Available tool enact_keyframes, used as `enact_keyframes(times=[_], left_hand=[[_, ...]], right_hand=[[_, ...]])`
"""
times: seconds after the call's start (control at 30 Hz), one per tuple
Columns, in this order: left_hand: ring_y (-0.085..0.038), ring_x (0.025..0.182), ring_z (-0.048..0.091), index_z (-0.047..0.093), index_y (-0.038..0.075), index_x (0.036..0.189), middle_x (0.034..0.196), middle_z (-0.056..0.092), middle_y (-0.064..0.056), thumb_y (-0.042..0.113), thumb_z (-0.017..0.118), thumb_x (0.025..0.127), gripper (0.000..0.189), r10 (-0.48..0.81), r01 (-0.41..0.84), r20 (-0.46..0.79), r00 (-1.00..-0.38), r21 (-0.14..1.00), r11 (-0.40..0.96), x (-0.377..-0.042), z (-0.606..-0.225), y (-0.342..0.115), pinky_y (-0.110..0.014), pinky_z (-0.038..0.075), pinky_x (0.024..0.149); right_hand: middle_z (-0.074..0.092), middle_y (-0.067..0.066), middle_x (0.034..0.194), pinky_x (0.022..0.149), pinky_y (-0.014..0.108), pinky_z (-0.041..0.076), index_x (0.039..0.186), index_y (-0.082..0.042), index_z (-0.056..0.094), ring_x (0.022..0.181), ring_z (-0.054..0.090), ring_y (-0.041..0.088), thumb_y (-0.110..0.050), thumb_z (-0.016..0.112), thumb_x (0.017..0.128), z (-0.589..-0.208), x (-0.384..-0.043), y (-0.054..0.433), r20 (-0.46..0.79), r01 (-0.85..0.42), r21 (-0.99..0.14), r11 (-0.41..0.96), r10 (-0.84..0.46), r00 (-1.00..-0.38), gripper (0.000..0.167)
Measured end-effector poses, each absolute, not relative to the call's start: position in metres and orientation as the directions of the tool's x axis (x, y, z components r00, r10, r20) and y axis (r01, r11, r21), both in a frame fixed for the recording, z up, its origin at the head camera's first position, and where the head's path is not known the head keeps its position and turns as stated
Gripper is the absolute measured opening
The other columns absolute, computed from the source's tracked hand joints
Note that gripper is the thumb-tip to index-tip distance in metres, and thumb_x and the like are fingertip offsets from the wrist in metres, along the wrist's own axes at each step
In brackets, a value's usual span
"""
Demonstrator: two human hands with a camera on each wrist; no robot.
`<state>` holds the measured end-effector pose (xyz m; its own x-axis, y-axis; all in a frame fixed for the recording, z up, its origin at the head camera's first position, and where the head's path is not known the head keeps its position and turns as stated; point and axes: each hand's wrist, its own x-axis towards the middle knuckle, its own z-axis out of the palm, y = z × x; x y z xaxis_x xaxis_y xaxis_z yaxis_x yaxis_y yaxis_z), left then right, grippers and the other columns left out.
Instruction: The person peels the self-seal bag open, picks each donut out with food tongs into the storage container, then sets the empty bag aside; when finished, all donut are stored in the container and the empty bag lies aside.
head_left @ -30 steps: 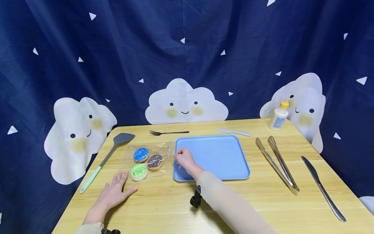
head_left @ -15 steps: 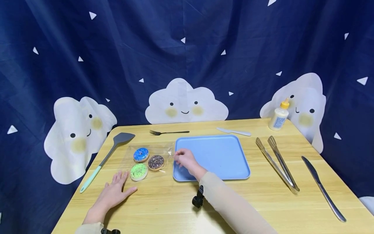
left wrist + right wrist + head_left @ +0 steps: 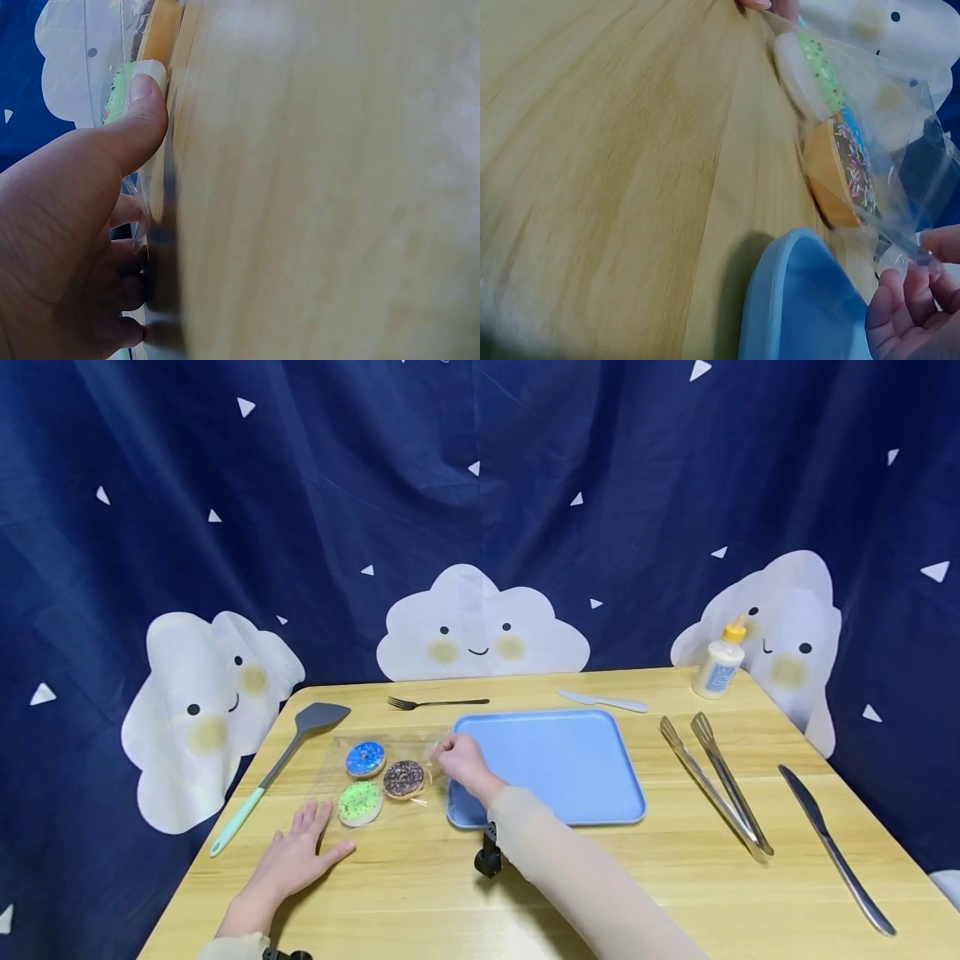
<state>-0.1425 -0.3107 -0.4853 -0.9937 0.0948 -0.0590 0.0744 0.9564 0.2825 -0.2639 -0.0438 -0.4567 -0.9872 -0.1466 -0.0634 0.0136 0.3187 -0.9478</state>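
Note:
A clear plastic bag [image 3: 417, 745] lies left of the blue tray [image 3: 555, 768]. Inside it are three toy donuts: a blue one [image 3: 365, 759], a green one [image 3: 360, 802] and a brown sprinkled one [image 3: 404, 779]. Thumb and fingers of my right hand [image 3: 463, 762] pinch the bag's right edge, lifted a little in the right wrist view, beside the tray's left rim. With fingers spread, my left hand [image 3: 296, 856] rests on the bag's near left corner and the table, close to the green donut.
A grey spatula [image 3: 318, 716] with a mint handle lies at left. Behind are a black fork [image 3: 438, 702] and a pale knife [image 3: 603, 701]. To the right are metal tongs [image 3: 720, 785], a table knife [image 3: 836, 852] and a yellow-capped bottle [image 3: 722, 664].
My right hand has shifted slightly left, toward the brown donut, with the bag's edge in its fingers. The left hand stays in place. The head view has tilted slightly.

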Motion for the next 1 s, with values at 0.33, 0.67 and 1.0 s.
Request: enact_keyframes(times=[0.33,0.67,1.0], left_hand=[[-0.051,0.129,0.018,0.029,-0.003,0.142,0.143,0.019,-0.033,0.065,0.047,0.085,0.090,0.097,0.077,-0.057,-0.994,0.284,0.956,-0.144,-0.484,-0.307,-0.072,0.013,0.095],[-0.051,0.130,0.017,0.029,-0.003,0.142,0.144,0.017,-0.033,0.064,0.047,0.086,0.089,0.088,0.067,-0.064,-0.994,0.286,0.956,-0.143,-0.482,-0.309,-0.073,0.013,0.094],[-0.051,0.130,0.017,0.030,-0.004,0.141,0.144,0.017,-0.033,0.064,0.047,0.086,0.089,0.086,0.064,-0.066,-0.994,0.285,0.956,-0.143,-0.483,-0.308,-0.072,0.013,0.095]], right_hand=[[0.045,0.001,0.051,0.039,0.021,0.035,0.055,-0.014,0.039,0.043,0.041,0.011,0.003,0.052,0.079,-0.472,-0.274,-0.027,-0.095,0.069,-0.971,0.228,-0.105,-0.990,0.032],[0.056,0.007,0.068,0.046,0.024,0.044,0.066,-0.008,0.047,0.055,0.051,0.015,0.006,0.052,0.076,-0.472,-0.274,-0.012,-0.169,0.156,-0.974,0.163,-0.067,-0.983,0.018],[0.061,0.012,0.077,0.048,0.026,0.046,0.088,0.001,0.062,0.060,0.054,0.018,-0.001,0.059,0.083,-0.468,-0.277,-0.008,-0.168,0.152,-0.979,0.140,-0.110,-0.980,0.006]])
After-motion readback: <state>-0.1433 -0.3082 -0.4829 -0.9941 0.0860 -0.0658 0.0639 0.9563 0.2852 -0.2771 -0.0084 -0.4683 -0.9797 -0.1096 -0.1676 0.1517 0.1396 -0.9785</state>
